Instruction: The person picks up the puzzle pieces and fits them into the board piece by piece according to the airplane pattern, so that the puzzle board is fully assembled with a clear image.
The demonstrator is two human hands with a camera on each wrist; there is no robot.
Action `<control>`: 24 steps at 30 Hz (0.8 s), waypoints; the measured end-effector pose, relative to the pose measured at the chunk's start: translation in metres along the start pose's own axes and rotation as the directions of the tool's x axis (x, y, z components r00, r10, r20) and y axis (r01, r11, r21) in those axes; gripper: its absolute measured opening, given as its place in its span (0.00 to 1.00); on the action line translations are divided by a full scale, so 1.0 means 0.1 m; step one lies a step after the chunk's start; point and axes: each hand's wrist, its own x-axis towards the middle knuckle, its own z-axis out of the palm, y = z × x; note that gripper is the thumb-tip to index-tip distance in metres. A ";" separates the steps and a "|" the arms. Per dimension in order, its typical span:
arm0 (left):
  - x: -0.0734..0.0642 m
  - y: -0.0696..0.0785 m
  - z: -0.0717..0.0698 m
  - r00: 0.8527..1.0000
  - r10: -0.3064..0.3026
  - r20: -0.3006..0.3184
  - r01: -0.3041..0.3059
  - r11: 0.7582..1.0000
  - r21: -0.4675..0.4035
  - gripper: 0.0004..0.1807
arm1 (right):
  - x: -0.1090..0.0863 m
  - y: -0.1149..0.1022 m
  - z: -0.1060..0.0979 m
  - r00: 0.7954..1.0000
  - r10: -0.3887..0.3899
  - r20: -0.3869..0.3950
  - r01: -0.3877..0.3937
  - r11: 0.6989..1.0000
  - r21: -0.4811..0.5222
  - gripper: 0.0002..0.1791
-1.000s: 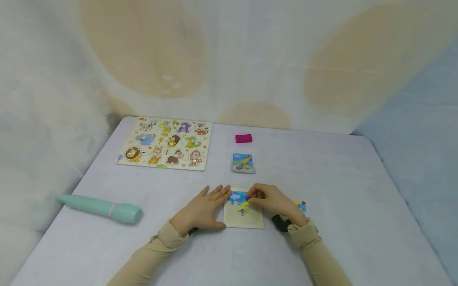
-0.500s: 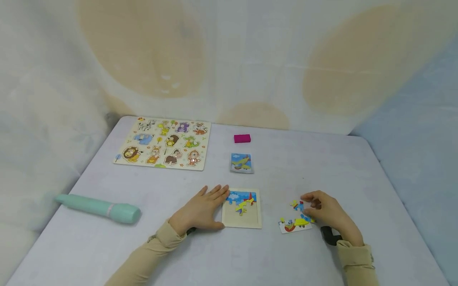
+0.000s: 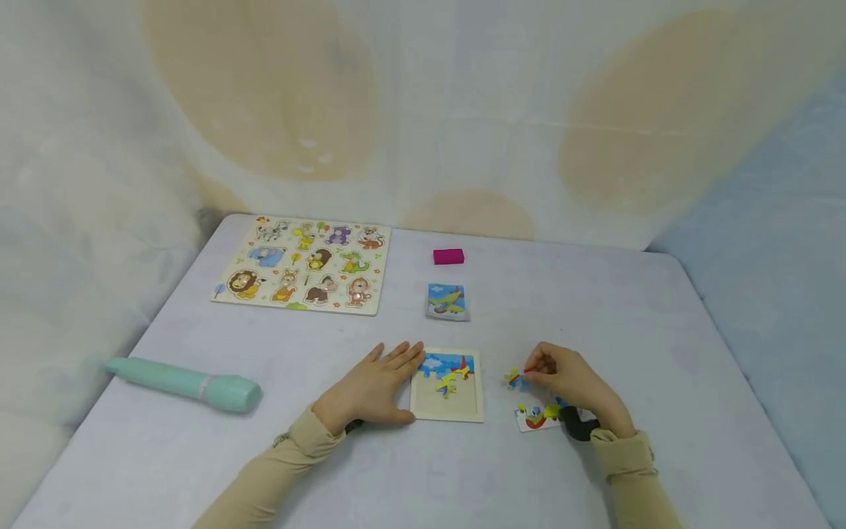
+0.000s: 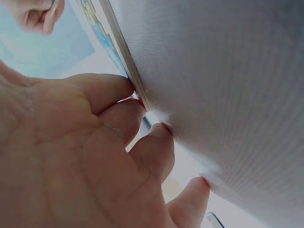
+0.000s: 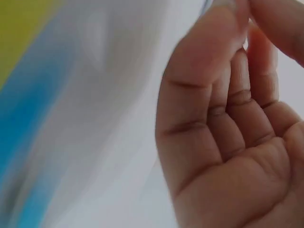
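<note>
Head view shows the right hand (image 3: 575, 382) pinching a puzzle piece (image 3: 515, 380) between thumb and finger, just right of the tray (image 3: 446, 408) and apart from it. Loose pieces (image 3: 537, 419) lie on the surface (image 3: 700, 367) below that hand, partly hidden by its wrist gear (image 3: 578, 426). The left hand (image 3: 370, 389) lies spread with straight fingers, touching the tray's left edge. Half a second ago, the right hand was farther right, beside the loose pieces; now it is nearer the tray, and the piece has shifted left with it. The tray and its fitted pieces (image 3: 444, 364) look unchanged.
</note>
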 end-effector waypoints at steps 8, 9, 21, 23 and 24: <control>0.01 0.03 0.00 1.000 0.017 -0.011 -0.017 1.000 -0.007 0.52 | 0.36 -0.40 0.35 0.991 -0.009 0.132 0.002 0.999 0.052 0.07; 0.01 0.03 0.00 1.000 0.016 -0.009 -0.016 1.000 -0.009 0.52 | 0.38 -0.43 0.39 0.991 0.005 0.131 -0.012 0.999 0.049 0.06; 0.00 0.02 -0.04 1.000 0.005 -0.006 -0.005 1.000 -0.007 0.53 | 0.42 -0.61 0.59 0.993 0.114 -0.010 -0.114 0.992 -0.056 0.07; 0.00 0.02 -0.04 1.000 0.001 -0.004 -0.001 1.000 -0.011 0.53 | 0.43 -0.60 0.62 0.993 0.114 -0.018 -0.115 0.991 -0.073 0.08; 0.00 0.02 -0.04 1.000 0.000 -0.004 0.000 1.000 -0.013 0.53 | 0.43 -0.60 0.63 0.993 0.118 -0.022 -0.120 0.990 -0.080 0.10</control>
